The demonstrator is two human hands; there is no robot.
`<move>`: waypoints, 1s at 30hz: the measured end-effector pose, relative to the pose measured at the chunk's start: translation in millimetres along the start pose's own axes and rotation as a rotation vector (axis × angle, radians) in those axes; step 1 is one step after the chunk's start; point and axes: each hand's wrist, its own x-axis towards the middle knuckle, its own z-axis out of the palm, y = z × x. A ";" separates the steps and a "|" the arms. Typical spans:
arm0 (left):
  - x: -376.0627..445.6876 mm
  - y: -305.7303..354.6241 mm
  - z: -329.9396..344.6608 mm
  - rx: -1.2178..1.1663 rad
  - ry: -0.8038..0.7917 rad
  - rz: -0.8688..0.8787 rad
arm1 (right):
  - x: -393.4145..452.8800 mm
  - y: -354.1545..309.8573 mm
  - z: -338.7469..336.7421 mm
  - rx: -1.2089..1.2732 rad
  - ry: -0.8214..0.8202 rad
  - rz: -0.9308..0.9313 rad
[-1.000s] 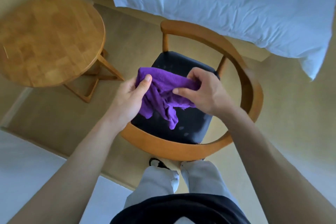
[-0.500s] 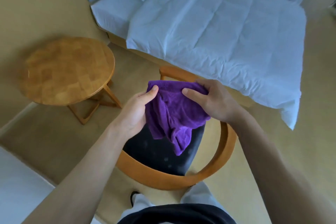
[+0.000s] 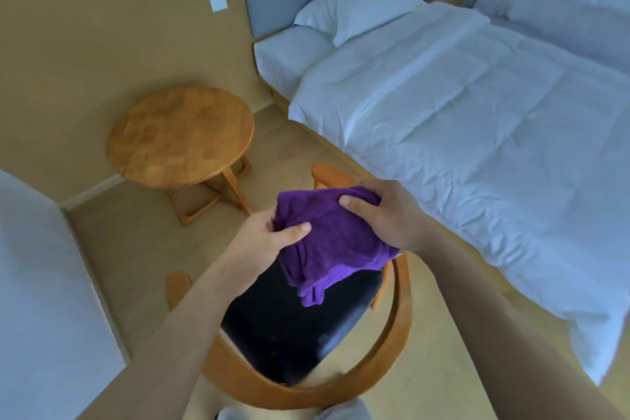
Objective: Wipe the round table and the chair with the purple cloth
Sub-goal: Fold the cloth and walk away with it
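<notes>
Left fingers (image 3: 300, 228): pinched on the lower-left edge of the purple cloth (image 3: 335, 245), thumb lying flat across the front of the fabric.
Right fingers (image 3: 351, 200): clamped on the cloth's upper-right corner, thumb on the near face, the rest wrapped behind.
Left hand (image 3: 264, 237): at 9 o'clock of the cloth, bare forearm running down to the lower left.
Right hand (image 3: 388, 215): at 2 o'clock of the cloth, bare forearm running down to the lower right.
Purple cloth: soft, napped fabric, bunched and creased; held in the air above the chair seat (image 3: 289, 334), touching neither chair nor counter.
Cloth axis: long side slants from 1 o'clock at the right hand to 7 o'clock; a loose folded tail hangs toward 6 o'clock.
Chair (image 3: 400, 310): curved, glossy wooden arm-and-back band ringing a black, smooth, padded seat; directly below the hands.
Counter (image 3: 180, 136): round wooden top of patchwork blocks, on angled wooden legs; at 10 o'clock of the cloth, well apart from it, bare on top.
Bed (image 3: 460, 119): white rumpled duvet with a white pillow (image 3: 354, 8) at its head; at 2 o'clock, just beside the chair.
Floor (image 3: 129, 242): plain tan surface.
Containers: none in view.
</notes>
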 end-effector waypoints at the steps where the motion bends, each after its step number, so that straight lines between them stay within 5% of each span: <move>1: -5.3 -3.4 5.8 -0.019 0.043 -0.005 | -0.1 4.1 0.1 0.012 -0.020 -0.010; 15: -151.5 -32.6 37.3 -0.130 0.667 -0.042 | -42.9 -28.7 83.2 0.104 -0.261 -0.169; 22: -269.3 -42.3 91.4 -0.408 0.776 0.097 | -107.0 -70.8 100.2 0.115 -0.412 -0.309; 30: -391.4 -35.6 149.5 -0.330 1.121 0.239 | -188.7 -140.9 113.3 0.179 -0.694 -0.506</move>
